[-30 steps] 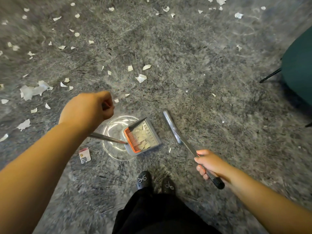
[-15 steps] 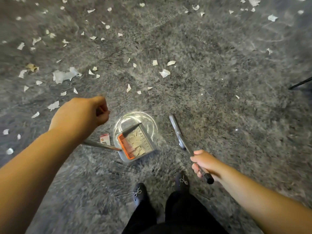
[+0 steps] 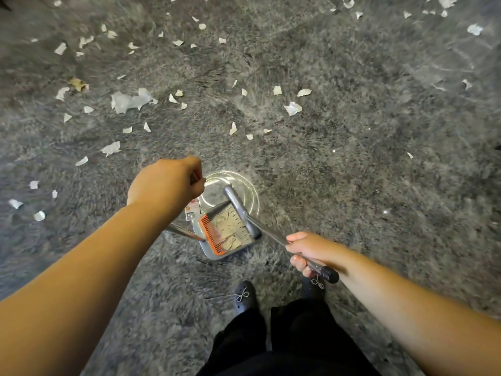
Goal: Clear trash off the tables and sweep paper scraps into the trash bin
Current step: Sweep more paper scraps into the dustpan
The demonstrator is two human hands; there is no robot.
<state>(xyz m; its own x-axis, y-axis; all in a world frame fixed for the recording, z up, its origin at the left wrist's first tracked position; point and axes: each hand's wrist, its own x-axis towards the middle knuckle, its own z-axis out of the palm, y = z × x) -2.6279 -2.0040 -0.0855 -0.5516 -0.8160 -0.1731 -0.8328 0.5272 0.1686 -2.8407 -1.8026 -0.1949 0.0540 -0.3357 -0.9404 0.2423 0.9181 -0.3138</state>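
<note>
My left hand [image 3: 166, 183] grips the top of a metal pole that runs down to a grey dustpan [image 3: 230, 236] with an orange comb edge. Paper scraps lie inside the pan. My right hand [image 3: 307, 251] grips the black-ended handle of a broom; its grey head [image 3: 240, 210] lies across the pan's right side. A clear round plastic lid [image 3: 241, 185] sits on the carpet under the pan. White paper scraps [image 3: 130, 100] are strewn over the grey carpet, mostly ahead and to the left.
A small red and white wrapper [image 3: 192, 210] lies beside the lid, partly behind my left hand. My black shoes [image 3: 244, 297] stand just below the dustpan. More scraps [image 3: 474, 29] dot the carpet at the top right.
The broom head has swung left from the bare carpet onto the dustpan's right side. My view has shifted, so the scraps on the left now sit nearer the centre.
</note>
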